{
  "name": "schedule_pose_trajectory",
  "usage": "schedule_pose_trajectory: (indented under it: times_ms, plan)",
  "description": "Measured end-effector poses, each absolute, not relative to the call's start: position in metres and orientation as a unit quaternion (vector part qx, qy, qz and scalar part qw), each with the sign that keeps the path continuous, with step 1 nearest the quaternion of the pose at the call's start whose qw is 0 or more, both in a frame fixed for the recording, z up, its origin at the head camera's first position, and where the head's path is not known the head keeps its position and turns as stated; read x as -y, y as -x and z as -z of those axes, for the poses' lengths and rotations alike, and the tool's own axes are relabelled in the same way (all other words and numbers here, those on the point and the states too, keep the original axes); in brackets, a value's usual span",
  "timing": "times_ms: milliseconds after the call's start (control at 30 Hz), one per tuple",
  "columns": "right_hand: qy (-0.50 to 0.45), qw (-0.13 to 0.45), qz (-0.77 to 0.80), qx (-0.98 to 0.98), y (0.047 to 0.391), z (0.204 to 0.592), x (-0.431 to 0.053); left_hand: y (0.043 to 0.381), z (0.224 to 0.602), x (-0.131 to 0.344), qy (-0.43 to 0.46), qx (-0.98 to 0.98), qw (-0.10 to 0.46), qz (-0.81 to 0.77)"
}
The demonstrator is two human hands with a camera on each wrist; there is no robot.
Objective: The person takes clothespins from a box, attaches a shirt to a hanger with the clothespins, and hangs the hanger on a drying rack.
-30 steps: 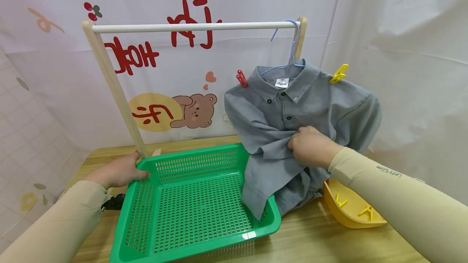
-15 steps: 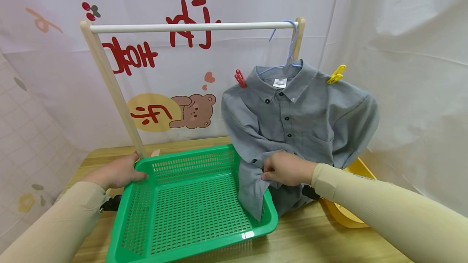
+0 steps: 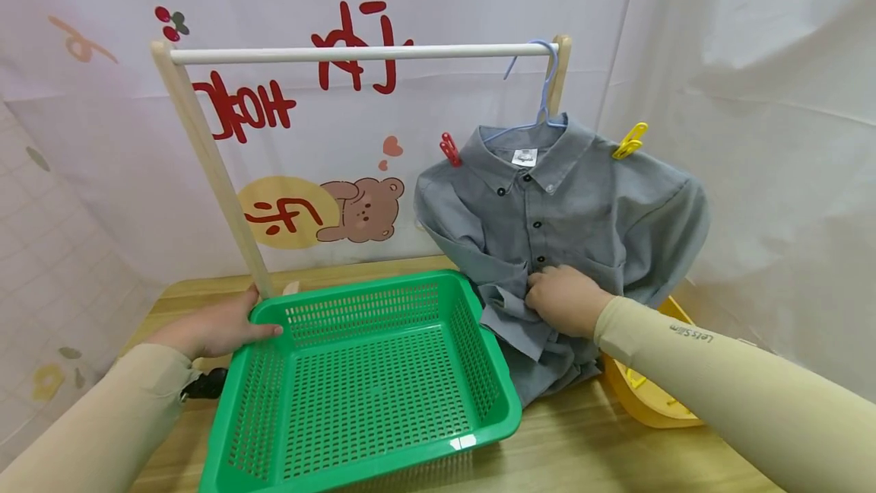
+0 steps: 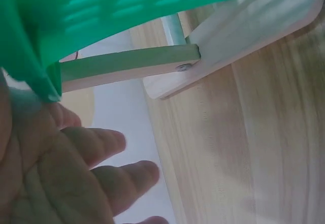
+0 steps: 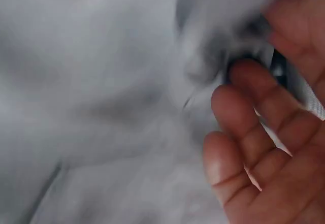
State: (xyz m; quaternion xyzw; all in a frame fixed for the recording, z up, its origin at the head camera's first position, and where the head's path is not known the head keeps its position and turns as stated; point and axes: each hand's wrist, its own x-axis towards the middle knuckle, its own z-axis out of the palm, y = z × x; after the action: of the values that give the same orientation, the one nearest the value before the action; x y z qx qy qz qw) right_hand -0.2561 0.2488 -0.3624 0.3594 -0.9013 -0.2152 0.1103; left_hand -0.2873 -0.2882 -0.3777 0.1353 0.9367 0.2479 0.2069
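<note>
A grey button-up shirt [image 3: 573, 211] hangs on a blue hanger [image 3: 549, 78], with a red clothespin [image 3: 449, 149] and a yellow clothespin [image 3: 631, 141] at its shoulders. My right hand [image 3: 566, 297] grips bunched cloth at the shirt front, below the lowest visible button. In the right wrist view its thumb and fingertips meet a blurred fold of the shirt [image 5: 101, 132]. My left hand [image 3: 215, 324] holds the far left corner of a green basket [image 3: 372, 383], thumb over the rim. Its other fingers [image 4: 127, 181] reach out below the basket's outside, seen in the left wrist view.
A wooden rack with a white rod [image 3: 356, 54] stands behind the basket, its left post [image 3: 215, 173] next to my left hand. Right of the shirt sits a yellow container [image 3: 633, 402] with yellow clothespins, partly hidden by my right sleeve. All stand on a wooden table [image 3: 547, 447].
My right hand went down and left to the shirt's lower part, then back up and right. The hem corner that hung inside the basket is now out of it. My left hand stayed put.
</note>
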Motion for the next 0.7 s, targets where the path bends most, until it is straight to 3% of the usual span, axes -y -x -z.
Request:
schedule_pose_trajectory:
  times_ms: [133,267,367,467,700]
  plan:
    - [-0.384,0.041,0.191,0.903,0.248,0.372,-0.238,0.285,0.379,0.285,-0.14,-0.925,0.228,-0.27]
    - [-0.357,-0.063,0.145,0.921,0.242,0.372,-0.232,0.284,0.38,0.282,-0.139,-0.925,0.226,-0.273]
    - [-0.332,-0.095,0.115,0.931,0.24,0.367,-0.232,0.283,0.38,0.283,-0.132,-0.927,0.23,-0.265]
    - [-0.304,-0.062,0.081,0.947,0.241,0.36,-0.234,0.282,0.378,0.285,-0.127,-0.933,0.231,-0.243]
    - [-0.24,0.115,-0.038,0.963,0.244,0.35,-0.23,0.271,0.363,0.29,-0.123,-0.957,0.199,-0.174]
